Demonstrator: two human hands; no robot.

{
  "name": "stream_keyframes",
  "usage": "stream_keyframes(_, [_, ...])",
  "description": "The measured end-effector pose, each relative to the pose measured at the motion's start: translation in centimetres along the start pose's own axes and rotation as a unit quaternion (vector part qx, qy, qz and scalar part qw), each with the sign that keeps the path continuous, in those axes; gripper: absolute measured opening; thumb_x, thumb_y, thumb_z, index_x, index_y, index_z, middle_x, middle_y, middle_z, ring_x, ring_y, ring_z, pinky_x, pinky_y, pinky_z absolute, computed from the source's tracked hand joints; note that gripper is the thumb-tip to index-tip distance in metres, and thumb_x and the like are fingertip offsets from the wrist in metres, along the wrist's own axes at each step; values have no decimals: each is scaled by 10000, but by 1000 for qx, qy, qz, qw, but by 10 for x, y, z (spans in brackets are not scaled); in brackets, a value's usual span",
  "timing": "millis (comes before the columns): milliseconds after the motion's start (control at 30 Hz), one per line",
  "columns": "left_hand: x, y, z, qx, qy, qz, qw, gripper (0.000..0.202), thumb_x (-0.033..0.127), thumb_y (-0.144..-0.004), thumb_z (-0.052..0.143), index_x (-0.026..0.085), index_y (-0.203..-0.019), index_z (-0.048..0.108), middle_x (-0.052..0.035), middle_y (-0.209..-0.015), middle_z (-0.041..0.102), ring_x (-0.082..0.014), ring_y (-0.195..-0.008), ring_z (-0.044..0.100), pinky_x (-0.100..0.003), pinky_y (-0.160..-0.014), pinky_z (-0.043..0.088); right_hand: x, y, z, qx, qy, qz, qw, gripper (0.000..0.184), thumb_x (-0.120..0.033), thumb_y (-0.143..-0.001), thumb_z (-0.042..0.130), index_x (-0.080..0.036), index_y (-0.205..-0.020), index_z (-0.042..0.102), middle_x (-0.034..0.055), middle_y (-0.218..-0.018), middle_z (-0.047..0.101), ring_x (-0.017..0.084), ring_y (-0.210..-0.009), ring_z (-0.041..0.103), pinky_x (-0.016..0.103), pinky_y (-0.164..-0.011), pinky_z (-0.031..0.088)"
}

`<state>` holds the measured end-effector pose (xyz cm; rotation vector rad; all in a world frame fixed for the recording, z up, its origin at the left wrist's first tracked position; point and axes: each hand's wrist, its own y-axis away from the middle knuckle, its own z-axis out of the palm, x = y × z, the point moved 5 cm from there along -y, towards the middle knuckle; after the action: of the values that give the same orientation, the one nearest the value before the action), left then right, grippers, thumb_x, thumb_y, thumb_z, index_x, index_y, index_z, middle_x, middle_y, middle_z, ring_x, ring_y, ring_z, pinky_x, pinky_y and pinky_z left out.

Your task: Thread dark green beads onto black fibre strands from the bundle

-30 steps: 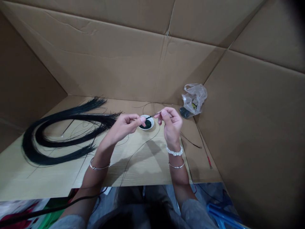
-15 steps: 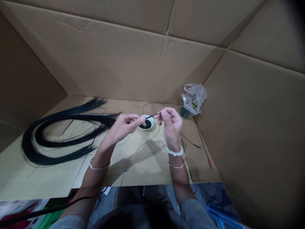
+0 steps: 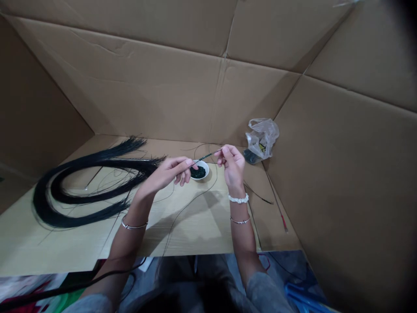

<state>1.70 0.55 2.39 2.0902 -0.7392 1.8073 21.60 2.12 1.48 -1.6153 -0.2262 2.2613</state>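
Cardboard walls (image 3: 163, 95) enclose a pale table (image 3: 208, 241). The left hand (image 3: 171, 171) and right hand (image 3: 232, 164) each pinch a dark strand (image 3: 205, 157), taut between them; its long axis runs left to right, the right end higher in view. The step seems to be working along its thicker middle; the next move calls for steady tension. Just below sits a bowl (image 3: 206, 166) of dark bits (image 3: 198, 173); farther out, black bundles (image 3: 44, 200) left, a bag (image 3: 263, 135) right.

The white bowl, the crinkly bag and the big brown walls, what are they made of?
The white bowl looks smooth; it could be plastic or ceramic, I can't tell which. The crinkly bag seems to be thin, shiny plastic, because it's see-through and wrinkled. The brown walls look like cardboard: dull, with long straight creases.
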Motion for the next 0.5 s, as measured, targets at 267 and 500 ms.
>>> stream_keyframes(267, [-36, -28, 19, -34, 73, -62, 995, 511, 601, -946, 521, 105, -945, 644, -80, -726, 675, -106, -491, 530, -238, -462, 352, 24, 3, -1, -73, 12, 56, 996, 325, -465, -805, 756, -164, -862, 647, -1, -703, 726, 69, -526, 514, 210, -516, 393])
stream_keyframes(500, [-67, -17, 45, -37, 36, -98, 994, 320, 429, -828, 648, 120, -893, 695, -22, -699, 600, -59, -475, 316, -221, -459, 178, 56, 41, -55, 17, -9, 109, 994, 324, -448, -773, 771, -159, -851, 647, 25, -751, 751, 69, -523, 497, 215, -516, 363])
